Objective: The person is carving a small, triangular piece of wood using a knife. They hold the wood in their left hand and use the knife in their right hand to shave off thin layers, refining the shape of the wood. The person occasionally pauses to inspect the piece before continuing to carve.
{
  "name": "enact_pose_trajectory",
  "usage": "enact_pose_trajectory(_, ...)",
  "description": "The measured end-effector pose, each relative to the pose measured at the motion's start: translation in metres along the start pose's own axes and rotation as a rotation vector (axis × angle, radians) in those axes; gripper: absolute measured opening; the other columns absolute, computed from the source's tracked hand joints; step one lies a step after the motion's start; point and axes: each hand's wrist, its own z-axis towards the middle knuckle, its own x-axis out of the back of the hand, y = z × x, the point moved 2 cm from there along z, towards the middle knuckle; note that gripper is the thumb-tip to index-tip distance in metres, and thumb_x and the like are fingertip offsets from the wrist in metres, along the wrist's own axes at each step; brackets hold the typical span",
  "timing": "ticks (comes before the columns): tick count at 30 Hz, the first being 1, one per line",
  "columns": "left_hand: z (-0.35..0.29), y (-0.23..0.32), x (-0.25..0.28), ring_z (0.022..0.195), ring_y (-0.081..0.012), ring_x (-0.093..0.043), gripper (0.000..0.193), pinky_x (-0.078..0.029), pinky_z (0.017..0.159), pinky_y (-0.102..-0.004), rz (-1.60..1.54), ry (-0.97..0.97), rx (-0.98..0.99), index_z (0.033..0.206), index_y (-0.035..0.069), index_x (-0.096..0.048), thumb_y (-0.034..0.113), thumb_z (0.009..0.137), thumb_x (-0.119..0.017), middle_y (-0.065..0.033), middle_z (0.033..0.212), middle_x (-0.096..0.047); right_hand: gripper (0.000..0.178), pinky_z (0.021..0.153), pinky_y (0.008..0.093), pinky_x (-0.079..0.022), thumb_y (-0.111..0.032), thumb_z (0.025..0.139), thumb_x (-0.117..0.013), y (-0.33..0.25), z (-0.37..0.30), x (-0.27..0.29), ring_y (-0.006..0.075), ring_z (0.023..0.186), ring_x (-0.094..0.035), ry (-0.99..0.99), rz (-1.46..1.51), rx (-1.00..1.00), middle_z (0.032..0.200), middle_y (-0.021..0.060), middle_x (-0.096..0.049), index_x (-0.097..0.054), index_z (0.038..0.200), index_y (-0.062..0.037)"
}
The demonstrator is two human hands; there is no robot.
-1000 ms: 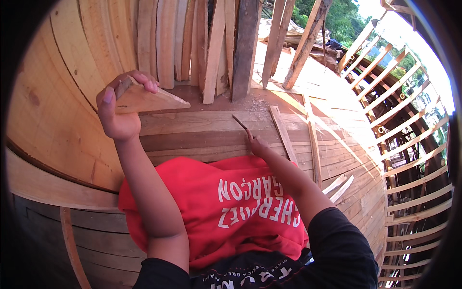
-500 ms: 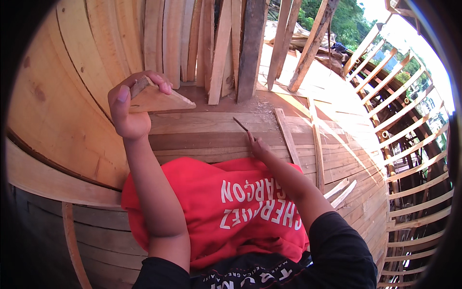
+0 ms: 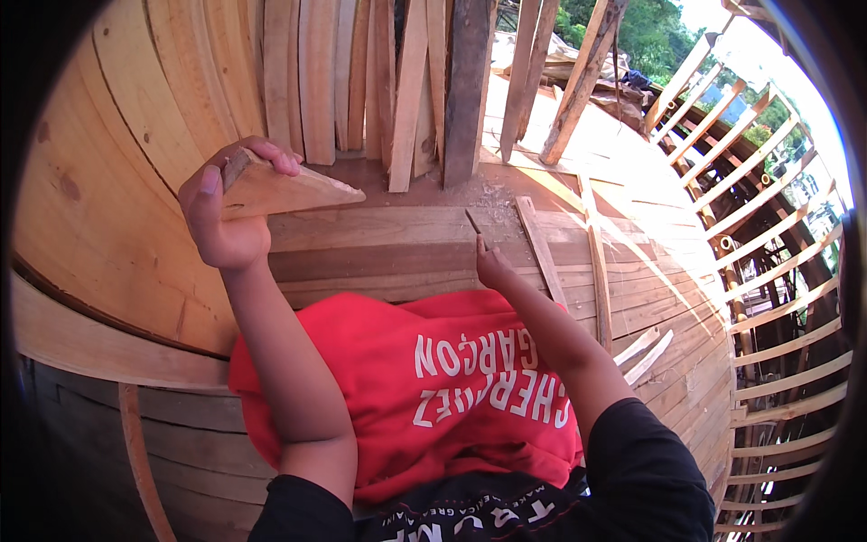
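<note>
My left hand is raised and closed around a wedge-shaped piece of wood. The thumb lies along its thick end and the fingers bend over the top, while the narrow tip points right. Lower and to the right, my right hand grips a thin, dark, blade-like tool that points away and slightly left. Its handle is hidden in the fingers, and its exact kind cannot be made out. Tool and wood are apart. A red cloth garment with white lettering lies across my lap.
Curved hull-like planking rises on the left. Upright boards and a dark post stand ahead. Loose strips lie on the plank floor, near wood shavings. Slatted framing curves along the right.
My left hand and the wood have shifted slightly left, and more of the wood's broad face shows. My right hand has moved a little right, with the tool standing steeper.
</note>
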Motion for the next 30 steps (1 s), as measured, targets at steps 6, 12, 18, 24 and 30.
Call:
enact_pose_trajectory(6, 0.002, 0.003, -0.002, 0.076, -0.0309, -0.058, 0.05, -0.049, 0.077, -0.047, -0.03, 0.041, 0.043, 0.09, -0.01, -0.06, 0.034, 0.088, -0.038, -0.0203, 0.079, -0.06, 0.071, 0.07, 0.0466, -0.054, -0.012, 0.092, -0.046, -0.144, -0.065, 0.022, 0.0407, 0.082, -0.064, -0.036, 0.12, 0.876, 0.102, 0.0272, -0.054, -0.012, 0.154, -0.0169)
enact_pose_trajectory(12, -0.006, -0.001, 0.0, 0.077, -0.03, -0.057, 0.051, -0.047, 0.08, -0.0471, -0.068, -0.019, 0.048, 0.092, -0.009, -0.06, 0.038, 0.088, -0.039, -0.0191, 0.079, -0.06, 0.071, 0.071, 0.0461, -0.055, -0.019, 0.095, -0.046, -0.081, -0.038, -0.003, 0.0391, 0.087, -0.065, -0.16, -0.02, 0.324, 0.107, 0.026, -0.054, -0.007, 0.154, -0.0263)
enact_pose_trajectory(18, -0.006, 0.001, 0.018, 0.078, -0.0298, -0.056, 0.053, -0.045, 0.081, -0.0471, -0.073, 0.005, 0.053, 0.093, -0.007, -0.06, 0.042, 0.087, -0.04, -0.0178, 0.081, -0.059, 0.072, 0.072, 0.0451, -0.055, -0.013, 0.095, -0.043, -0.057, -0.032, -0.004, 0.0382, 0.088, -0.066, -0.092, 0.05, 0.345, 0.108, 0.0255, -0.054, -0.005, 0.155, -0.022)
enact_pose_trajectory(24, -0.007, -0.004, 0.016, 0.082, -0.0289, -0.055, 0.054, -0.042, 0.086, -0.0469, -0.02, -0.037, 0.088, 0.094, -0.003, -0.059, 0.047, 0.086, -0.039, -0.0155, 0.083, -0.058, 0.077, 0.066, 0.0426, -0.055, -0.011, 0.091, -0.048, -0.053, -0.044, -0.005, 0.037, 0.078, -0.066, -0.105, -0.149, 0.468, 0.106, 0.0262, -0.055, -0.004, 0.155, -0.0161)
enact_pose_trajectory(30, -0.008, -0.005, 0.016, 0.081, -0.0288, -0.055, 0.054, -0.042, 0.086, -0.0467, -0.017, -0.012, 0.067, 0.094, -0.002, -0.059, 0.047, 0.086, -0.039, -0.0152, 0.083, -0.059, 0.08, 0.06, 0.045, -0.054, -0.01, 0.089, -0.049, -0.044, -0.019, -0.024, 0.0364, 0.073, -0.065, 0.121, 0.04, 0.279, 0.103, 0.0264, -0.054, -0.004, 0.155, -0.0181)
